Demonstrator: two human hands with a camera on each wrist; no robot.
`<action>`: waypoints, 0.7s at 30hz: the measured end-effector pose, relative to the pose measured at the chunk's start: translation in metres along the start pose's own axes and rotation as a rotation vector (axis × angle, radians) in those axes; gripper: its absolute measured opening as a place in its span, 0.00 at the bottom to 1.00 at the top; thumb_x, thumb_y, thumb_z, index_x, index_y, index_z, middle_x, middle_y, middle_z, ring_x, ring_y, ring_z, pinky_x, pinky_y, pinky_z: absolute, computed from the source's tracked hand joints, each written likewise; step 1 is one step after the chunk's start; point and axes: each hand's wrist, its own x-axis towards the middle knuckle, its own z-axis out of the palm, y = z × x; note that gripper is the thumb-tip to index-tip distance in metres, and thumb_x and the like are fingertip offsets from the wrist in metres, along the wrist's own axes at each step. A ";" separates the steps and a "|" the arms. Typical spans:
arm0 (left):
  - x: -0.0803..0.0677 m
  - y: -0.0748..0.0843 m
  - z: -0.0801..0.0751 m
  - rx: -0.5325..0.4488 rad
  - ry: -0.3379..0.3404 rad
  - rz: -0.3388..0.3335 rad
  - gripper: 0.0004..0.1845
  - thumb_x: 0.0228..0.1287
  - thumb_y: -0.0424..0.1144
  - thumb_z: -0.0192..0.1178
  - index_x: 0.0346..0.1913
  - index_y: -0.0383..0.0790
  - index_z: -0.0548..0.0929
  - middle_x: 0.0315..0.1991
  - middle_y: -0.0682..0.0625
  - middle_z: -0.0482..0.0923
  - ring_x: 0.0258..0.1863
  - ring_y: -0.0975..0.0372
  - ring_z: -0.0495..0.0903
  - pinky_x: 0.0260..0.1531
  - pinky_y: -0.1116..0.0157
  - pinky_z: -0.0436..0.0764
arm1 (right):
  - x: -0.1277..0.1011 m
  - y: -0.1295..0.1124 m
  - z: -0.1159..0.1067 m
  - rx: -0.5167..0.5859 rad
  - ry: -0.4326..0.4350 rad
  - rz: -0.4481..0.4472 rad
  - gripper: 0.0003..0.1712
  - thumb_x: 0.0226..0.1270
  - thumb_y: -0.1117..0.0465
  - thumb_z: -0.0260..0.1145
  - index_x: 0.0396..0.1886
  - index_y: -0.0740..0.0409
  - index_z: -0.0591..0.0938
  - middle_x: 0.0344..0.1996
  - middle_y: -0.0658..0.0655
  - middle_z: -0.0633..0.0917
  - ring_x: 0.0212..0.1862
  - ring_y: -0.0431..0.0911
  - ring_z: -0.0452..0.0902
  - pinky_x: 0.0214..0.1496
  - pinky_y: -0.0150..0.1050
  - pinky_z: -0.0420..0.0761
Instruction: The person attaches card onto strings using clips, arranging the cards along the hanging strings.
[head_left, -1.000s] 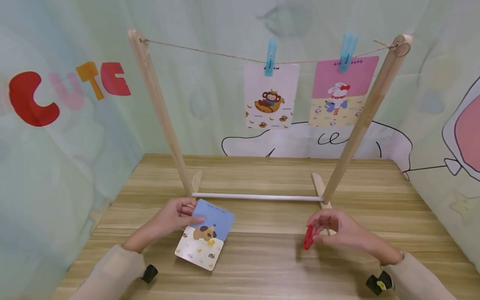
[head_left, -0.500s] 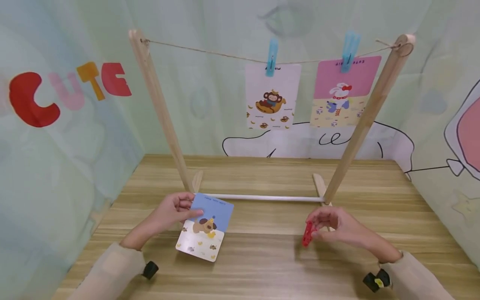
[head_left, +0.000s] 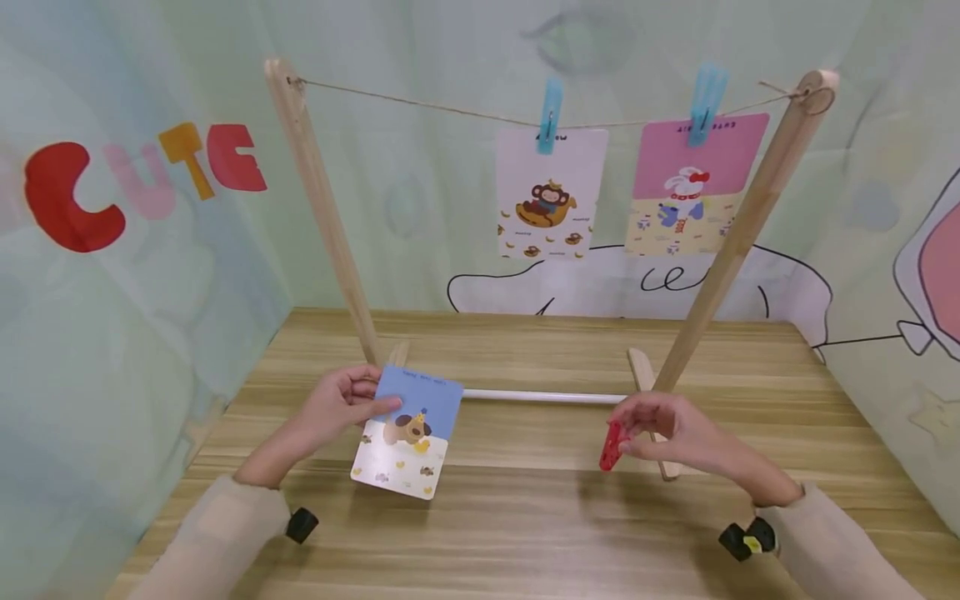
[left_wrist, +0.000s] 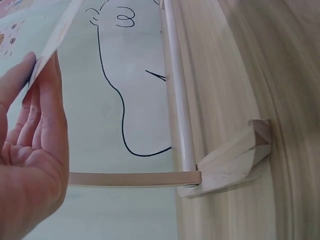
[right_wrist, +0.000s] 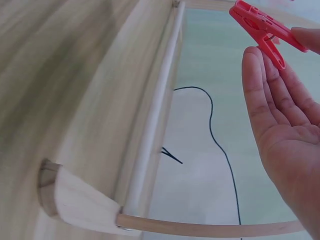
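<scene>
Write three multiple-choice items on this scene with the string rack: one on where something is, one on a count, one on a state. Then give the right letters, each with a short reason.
1. Where is the red clothespin?
A. clipped on the string
B. lying on the table
C. pinched in the right hand

2. How many cards hang on the string?
A. two
B. three
C. four

3. How is the dog card held?
A. lying flat, untouched
B. lifted off the table in the left hand
C. pegged to the string

Key:
1 C: the right hand pinches the clothespin above the table.
2 A: only the monkey card and the pink card hang there, each under a blue clothespin.
3 B: the left hand holds the card by its left edge, thumb on its face, clear of the tabletop.
</scene>
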 end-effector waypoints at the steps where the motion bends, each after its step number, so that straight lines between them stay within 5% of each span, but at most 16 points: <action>1: 0.001 0.001 -0.001 0.005 0.005 0.003 0.14 0.65 0.32 0.67 0.47 0.26 0.79 0.34 0.47 0.87 0.30 0.64 0.84 0.29 0.67 0.83 | 0.002 -0.001 -0.001 -0.004 -0.002 -0.002 0.19 0.60 0.81 0.66 0.51 0.69 0.79 0.38 0.61 0.84 0.40 0.44 0.81 0.42 0.38 0.84; 11: 0.007 0.015 -0.007 0.023 0.059 0.014 0.15 0.66 0.34 0.67 0.49 0.26 0.78 0.35 0.47 0.87 0.31 0.62 0.85 0.27 0.65 0.84 | 0.015 -0.021 -0.015 -0.079 0.016 0.025 0.19 0.61 0.78 0.67 0.51 0.62 0.81 0.39 0.57 0.84 0.38 0.46 0.80 0.41 0.37 0.84; 21: 0.017 0.033 -0.016 0.042 0.112 0.048 0.15 0.65 0.33 0.68 0.48 0.25 0.79 0.33 0.51 0.88 0.30 0.62 0.85 0.24 0.68 0.82 | 0.034 -0.039 -0.022 -0.089 0.044 -0.006 0.19 0.59 0.80 0.68 0.51 0.68 0.80 0.42 0.60 0.84 0.41 0.47 0.82 0.45 0.37 0.85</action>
